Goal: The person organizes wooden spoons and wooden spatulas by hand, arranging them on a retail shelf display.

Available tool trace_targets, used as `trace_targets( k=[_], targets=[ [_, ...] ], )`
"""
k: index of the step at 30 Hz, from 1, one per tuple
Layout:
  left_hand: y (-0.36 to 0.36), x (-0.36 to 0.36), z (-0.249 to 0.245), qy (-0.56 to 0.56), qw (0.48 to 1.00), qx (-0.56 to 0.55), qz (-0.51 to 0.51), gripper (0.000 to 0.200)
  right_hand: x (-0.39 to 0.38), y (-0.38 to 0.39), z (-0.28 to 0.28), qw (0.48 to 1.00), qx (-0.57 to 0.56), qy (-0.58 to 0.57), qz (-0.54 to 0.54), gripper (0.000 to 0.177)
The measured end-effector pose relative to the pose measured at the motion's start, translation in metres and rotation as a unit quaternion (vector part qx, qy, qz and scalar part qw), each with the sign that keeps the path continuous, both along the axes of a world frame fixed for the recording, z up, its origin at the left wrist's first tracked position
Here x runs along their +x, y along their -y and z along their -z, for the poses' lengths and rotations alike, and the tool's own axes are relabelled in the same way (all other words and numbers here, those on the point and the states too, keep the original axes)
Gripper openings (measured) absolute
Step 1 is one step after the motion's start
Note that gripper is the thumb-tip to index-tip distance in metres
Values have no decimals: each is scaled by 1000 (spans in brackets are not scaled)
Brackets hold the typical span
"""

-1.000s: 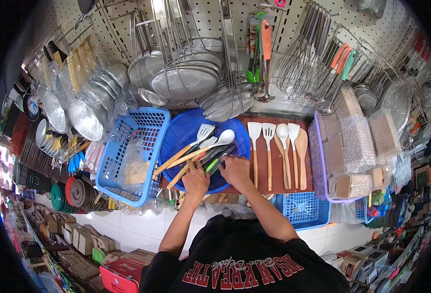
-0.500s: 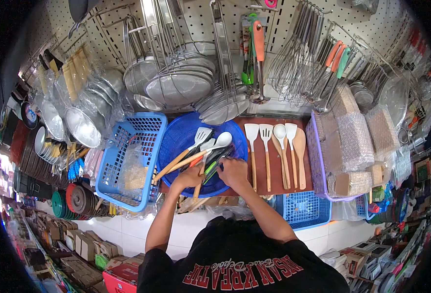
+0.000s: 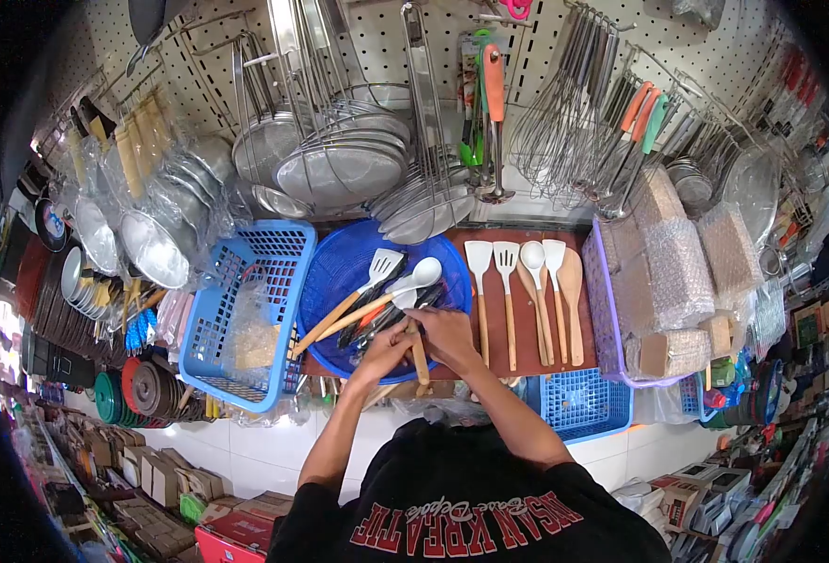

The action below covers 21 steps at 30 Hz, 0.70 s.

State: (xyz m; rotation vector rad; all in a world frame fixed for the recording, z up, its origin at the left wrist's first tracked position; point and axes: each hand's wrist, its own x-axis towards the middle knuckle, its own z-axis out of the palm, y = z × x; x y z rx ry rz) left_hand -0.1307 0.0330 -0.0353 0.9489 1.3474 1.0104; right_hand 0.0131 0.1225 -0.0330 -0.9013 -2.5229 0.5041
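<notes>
A wooden-handled kitchen utensil [image 3: 420, 358] is between my two hands over the front of a round blue basket [image 3: 332, 255]. Its handle points toward me, and a white head seems to show above my fingers. My right hand [image 3: 448, 336] is closed around its upper part. Against it from the left, the fingers of my left hand [image 3: 382, 355] are pinched together. Inside the basket, a white slotted turner [image 3: 385, 266] and a white ladle [image 3: 425, 273] lean with wooden handles to the lower left. Dark utensils lie beneath them, partly hidden by my hands.
Right of the basket, a row of white-headed utensils [image 3: 506, 272] and a wooden spatula [image 3: 571, 291] lies on the brown shelf [image 3: 527, 368]. A blue crate [image 3: 210, 361] stands left, a purple basket [image 3: 611, 342] of bubble-wrapped boxes right. Strainers [image 3: 341, 174] and whisks [image 3: 555, 141] hang above.
The wooden-handled utensil has moved right and now sits between my hands. My left hand has shifted right and slightly toward me, closing in on my right hand. The green-edged utensil is covered.
</notes>
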Motion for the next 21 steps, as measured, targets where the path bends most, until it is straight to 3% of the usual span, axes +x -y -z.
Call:
trace_targets(
  k=[4, 10, 14, 16, 21],
  targets=[
    [1, 3, 6, 0, 998, 12, -61, 36, 1, 0, 3, 999, -11, -49, 6, 32],
    [0, -17, 11, -308, 937, 118, -118, 44, -5, -1, 16, 996, 58, -68, 31, 18],
    [-3, -18, 23, -314, 925, 166, -134, 43, -6, 2, 1, 986, 44, -156, 36, 12],
    [-2, -16, 19, -364, 902, 195, -127, 42, -4, 5, -10, 982, -55, -169, 61, 14],
    [-1, -16, 16, -299, 930, 160, -139, 37, 7, 7, -6, 951, -150, -263, 61, 19]
  ],
)
